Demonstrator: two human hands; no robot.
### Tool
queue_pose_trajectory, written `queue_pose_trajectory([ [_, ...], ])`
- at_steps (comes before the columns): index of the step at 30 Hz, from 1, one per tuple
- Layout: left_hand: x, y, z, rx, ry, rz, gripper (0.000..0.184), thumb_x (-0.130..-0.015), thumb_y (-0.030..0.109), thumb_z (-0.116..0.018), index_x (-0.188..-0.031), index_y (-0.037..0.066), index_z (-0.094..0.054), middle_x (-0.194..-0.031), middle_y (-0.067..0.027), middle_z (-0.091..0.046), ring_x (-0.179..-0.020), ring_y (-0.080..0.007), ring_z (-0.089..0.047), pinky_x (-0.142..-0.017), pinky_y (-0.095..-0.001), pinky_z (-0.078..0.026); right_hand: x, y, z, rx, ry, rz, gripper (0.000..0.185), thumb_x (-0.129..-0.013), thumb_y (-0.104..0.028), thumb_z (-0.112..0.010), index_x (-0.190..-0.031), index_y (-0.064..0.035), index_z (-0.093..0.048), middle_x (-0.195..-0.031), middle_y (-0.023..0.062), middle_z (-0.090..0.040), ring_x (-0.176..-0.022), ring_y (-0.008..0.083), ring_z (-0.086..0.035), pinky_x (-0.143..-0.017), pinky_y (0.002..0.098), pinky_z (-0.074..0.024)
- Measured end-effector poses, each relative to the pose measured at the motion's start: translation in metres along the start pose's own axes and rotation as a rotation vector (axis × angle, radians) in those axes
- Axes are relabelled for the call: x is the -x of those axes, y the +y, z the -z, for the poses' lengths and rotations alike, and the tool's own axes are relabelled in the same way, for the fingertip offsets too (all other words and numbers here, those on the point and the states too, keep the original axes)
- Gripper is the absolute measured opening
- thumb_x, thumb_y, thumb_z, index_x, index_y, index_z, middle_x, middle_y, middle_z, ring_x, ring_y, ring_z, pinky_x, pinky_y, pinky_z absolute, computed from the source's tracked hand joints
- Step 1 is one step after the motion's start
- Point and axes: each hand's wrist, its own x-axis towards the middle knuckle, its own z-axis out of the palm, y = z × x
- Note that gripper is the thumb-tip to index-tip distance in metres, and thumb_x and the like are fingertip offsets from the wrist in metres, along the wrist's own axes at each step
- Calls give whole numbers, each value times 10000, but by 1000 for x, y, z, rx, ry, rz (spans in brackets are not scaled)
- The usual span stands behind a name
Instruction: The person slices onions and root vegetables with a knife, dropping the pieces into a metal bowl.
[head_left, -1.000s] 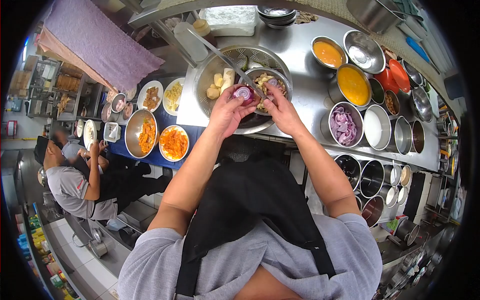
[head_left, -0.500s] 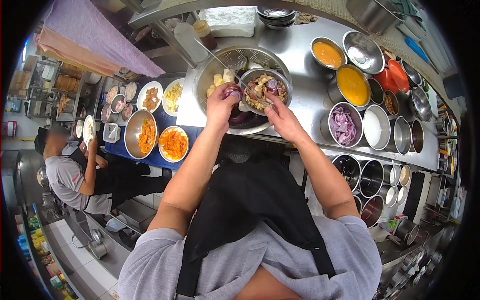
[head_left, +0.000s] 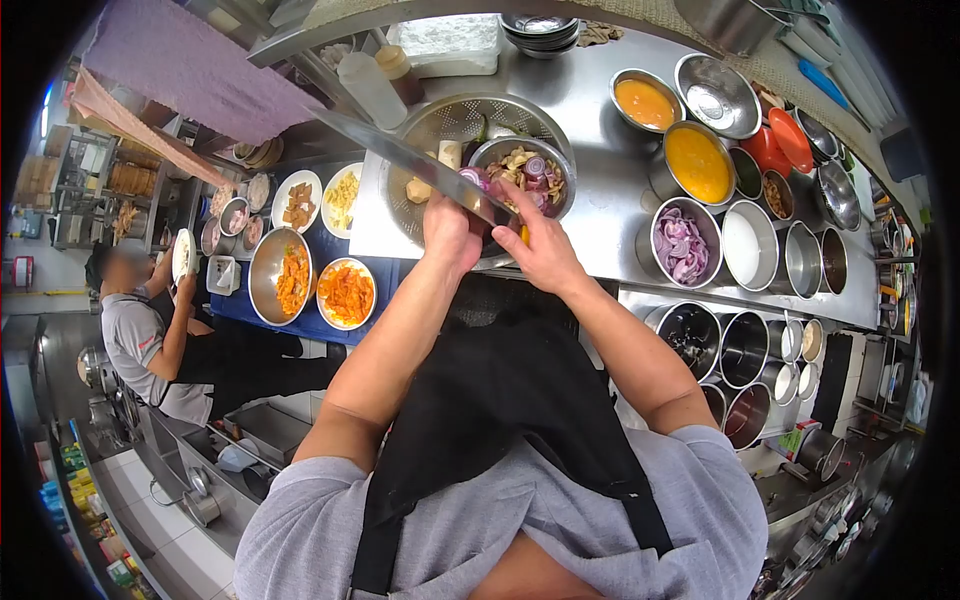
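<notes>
Knife [head_left: 400,155] slants from upper left to frame center. Right hand [head_left: 545,252] pinches its lower-right end, fingers against the blade, likely for fine control. Left hand [head_left: 450,238] is curled at the red onion [head_left: 475,177], which is partly behind the blade; exact finger contact, can't tell. Both hands are over the colander [head_left: 535,118], steel bowl [head_left: 484,152] nested inside, probably so pieces stay contained. Sliced onions [head_left: 682,245] sit in a pot right of center.

knife [head_left: 400,152]: broad blade, slanting over colander [head_left: 530,115] | red onion [head_left: 476,178]: partly hidden by blade
</notes>
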Motion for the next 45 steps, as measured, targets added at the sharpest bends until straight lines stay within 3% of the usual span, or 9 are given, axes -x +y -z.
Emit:
queue_pose_trajectory([
  [7,11,-1,-13,-34,0,-106,190,-981,19,-561,-1169,31,-543,-991,-70,-625,-829,-161,-614,-711,-304,-513,-7,-6,1,47,33,-60,732,-944,-454,-635,-1542,-125,-373,-952,178,-698,-806,348,-676,-749,440,-517],
  [17,17,0,-13,-188,-52,-282,268,-917,-84,-539,-1164,21,-544,-1038,-75,-619,-864,-150,-605,-736,-288,-502,-8,-4,-4,90,56,28,752,-929,-488,-647,-1545,-148,-381,-931,139,-699,-785,308,-679,-720,416,-525],
  [28,17,-1,0,-248,-75,-284,236,-983,-3,-575,-1210,13,-515,-1150,-101,-618,-995,-202,-653,-810,-336,-571,-13,-1,0,50,42,127,586,-975,-429,-610,-1485,-161,-497,-1182,150,-703,-899,300,-694,-791,433,-530],
  [32,21,3,0,-200,-28,-228,266,-989,14,-571,-1247,5,-509,-1167,-125,-614,-1024,-239,-660,-884,-377,-583,-18,28,-5,-157,106,331,503,-1017,-365,-585,-1458,-129,-535,-977,99,-722,-739,204,-655,-667,363,-515],
  [34,21,8,10,-201,-170,-72,350,-989,59,-594,-1317,-3,-489,-1188,-152,-614,-1050,-294,-673,-950,-417,-576,-9,22,11,-738,-162,-329,448,-1043,-327,-564,-1438,-115,-562,-762,3,-597,-613,89,-518,-545,266,-430],
  [37,23,17,18,-128,-388,36,431,-991,114,-614,-1376,-5,-462,-1206,-172,-617,-1061,-327,-679,-950,-421,-579,-12,23,24,-638,-93,-360,447,-1047,-362,-558,-1433,-138,-573,-676,-62,-419,-561,34,-357,-482,201,-307],
  [38,23,17,21,-135,-440,36,485,-989,147,-625,-1412,6,-434,-1213,-177,-619,-1100,-344,-672,-936,-415,-585,-13,33,33,-557,-140,-373,457,-1034,-361,-574,-1420,-117,-581,-769,12,-571,-639,102,-537,-570,271,-446],
  [42,23,17,17,-138,-402,43,485,-996,164,-623,-1415,16,-429,-1187,-173,-632,-1060,-320,-683,-891,-399,-597,-20,54,29,-94,55,87,534,-1014,-362,-595,-1461,-83,-513,-1014,130,-683,-891,255,-687,-789,371,-531],
  [45,14,10,21,-216,-293,68,492,-979,126,-646,-1407,22,-427,-1185,-161,-628,-1003,-277,-691,-846,-382,-601,-18,43,32,-95,-18,-330,634,-984,-357,-624,-1525,-112,-402,-1299,191,-636,-1159,370,-643,-989,429,-484],
])
